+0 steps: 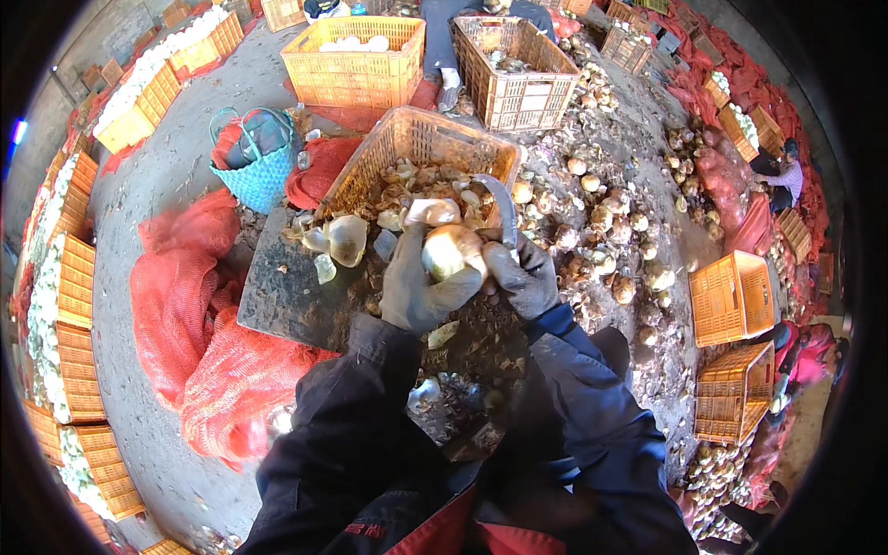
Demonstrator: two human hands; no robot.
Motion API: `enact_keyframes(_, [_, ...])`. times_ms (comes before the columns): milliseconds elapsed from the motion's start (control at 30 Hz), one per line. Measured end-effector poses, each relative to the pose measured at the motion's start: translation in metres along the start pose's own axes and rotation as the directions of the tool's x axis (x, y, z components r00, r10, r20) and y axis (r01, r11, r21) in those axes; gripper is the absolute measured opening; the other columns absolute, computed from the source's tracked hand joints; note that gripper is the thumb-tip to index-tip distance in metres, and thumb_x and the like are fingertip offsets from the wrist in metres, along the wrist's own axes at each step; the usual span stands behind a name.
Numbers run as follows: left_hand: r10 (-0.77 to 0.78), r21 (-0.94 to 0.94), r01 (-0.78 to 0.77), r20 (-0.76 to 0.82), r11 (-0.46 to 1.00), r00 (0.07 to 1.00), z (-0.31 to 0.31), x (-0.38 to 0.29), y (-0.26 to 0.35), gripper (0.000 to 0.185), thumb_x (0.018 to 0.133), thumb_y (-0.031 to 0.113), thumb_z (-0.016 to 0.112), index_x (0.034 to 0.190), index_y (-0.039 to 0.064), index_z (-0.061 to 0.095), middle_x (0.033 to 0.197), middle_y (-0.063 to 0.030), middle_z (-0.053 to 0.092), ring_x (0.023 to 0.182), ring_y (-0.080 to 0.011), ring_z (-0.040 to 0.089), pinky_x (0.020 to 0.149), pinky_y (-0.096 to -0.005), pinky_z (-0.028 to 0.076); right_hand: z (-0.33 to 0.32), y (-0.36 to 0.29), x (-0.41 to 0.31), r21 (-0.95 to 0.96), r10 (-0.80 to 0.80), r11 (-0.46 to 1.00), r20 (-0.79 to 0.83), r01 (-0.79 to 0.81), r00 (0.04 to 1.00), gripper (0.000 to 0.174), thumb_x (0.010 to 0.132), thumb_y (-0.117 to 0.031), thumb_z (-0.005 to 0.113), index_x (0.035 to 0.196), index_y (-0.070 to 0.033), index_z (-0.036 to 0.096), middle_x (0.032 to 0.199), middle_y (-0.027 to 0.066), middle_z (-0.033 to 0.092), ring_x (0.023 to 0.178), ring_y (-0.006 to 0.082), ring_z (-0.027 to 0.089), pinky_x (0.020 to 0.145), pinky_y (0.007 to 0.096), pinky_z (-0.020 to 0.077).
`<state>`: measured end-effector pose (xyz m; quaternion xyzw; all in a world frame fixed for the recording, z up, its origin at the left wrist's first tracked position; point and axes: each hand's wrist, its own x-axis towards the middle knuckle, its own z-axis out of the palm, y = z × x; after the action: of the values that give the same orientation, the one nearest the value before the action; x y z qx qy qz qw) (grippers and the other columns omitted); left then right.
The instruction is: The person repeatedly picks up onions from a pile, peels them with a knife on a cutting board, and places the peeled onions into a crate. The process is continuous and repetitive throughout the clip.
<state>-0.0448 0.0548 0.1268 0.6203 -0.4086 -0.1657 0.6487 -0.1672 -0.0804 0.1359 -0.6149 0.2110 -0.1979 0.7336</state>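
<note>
A partly peeled onion (451, 253) rests in my gloved left hand (420, 284), whose fingers and thumb wrap around its lower left side. My gloved right hand (520, 270) grips a curved sickle-like knife (504, 198), its blade rising and bending to the left at the tip. The right thumb lies close against the onion's right side. Behind the hands, an orange plastic crate (423, 128) contains loose onion skins (406, 180). A dark board (288, 298) lies under and left of the hands, with a large piece of onion skin (347, 241) on it.
Red mesh sacks (187, 298) lie on the floor at left, near a turquoise woven basket (257, 166). Unpeeled onions (603, 222) are scattered to the right. Two crates (354, 62) (513, 90) stand ahead, beside a person's leg (438, 41). Crates of peeled onions (73, 277) line the left.
</note>
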Motion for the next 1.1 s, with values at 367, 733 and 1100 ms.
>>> enact_keyframes(367, [-0.438, -0.482, 0.434, 0.111, 0.761, 0.892, 0.011, -0.007, -0.037, 0.058, 0.085, 0.026, 0.079, 0.13, 0.002, 0.052, 0.119, -0.0088, 0.061, 0.106, -0.0167, 0.062, 0.094, -0.0315, 0.051, 0.0, 0.015, 0.008, 0.096, 0.115, 0.989, -0.054, -0.11, 0.992, 0.024, 0.098, -0.026, 0.068, 0.106, -0.004, 0.067, 0.066, 0.0011, 0.064, 0.046, 0.0089, 0.055, 0.042, 0.0239, 0.0409])
enact_keyframes(733, [-0.313, -0.869, 0.257, 0.126, 0.423, 0.941, 0.019, -0.001, -0.064, 0.062, 0.09, 0.011, 0.073, 0.143, 0.001, 0.042, 0.13, -0.0125, 0.06, 0.116, -0.0218, 0.061, 0.101, -0.0353, 0.05, -0.005, 0.021, -0.015, -0.385, -0.197, 0.902, 0.04, 0.198, 0.98, 0.027, 0.098, -0.02, 0.067, 0.117, 0.0, 0.066, 0.086, -0.0009, 0.063, 0.081, 0.0063, 0.054, 0.072, 0.0253, 0.0484])
enact_keyframes(1100, [-0.268, -0.397, 0.265, 0.05, 0.879, 0.962, 0.023, -0.014, -0.069, 0.064, 0.083, 0.016, 0.083, 0.134, -0.001, 0.048, 0.123, -0.0112, 0.063, 0.109, -0.019, 0.064, 0.094, -0.0334, 0.053, -0.019, 0.027, 0.005, -0.255, 0.015, 0.964, -0.241, -0.078, 0.971, 0.022, 0.096, -0.021, 0.071, 0.093, 0.0, 0.069, 0.073, -0.0022, 0.063, 0.068, 0.0056, 0.053, 0.061, 0.0253, 0.0432])
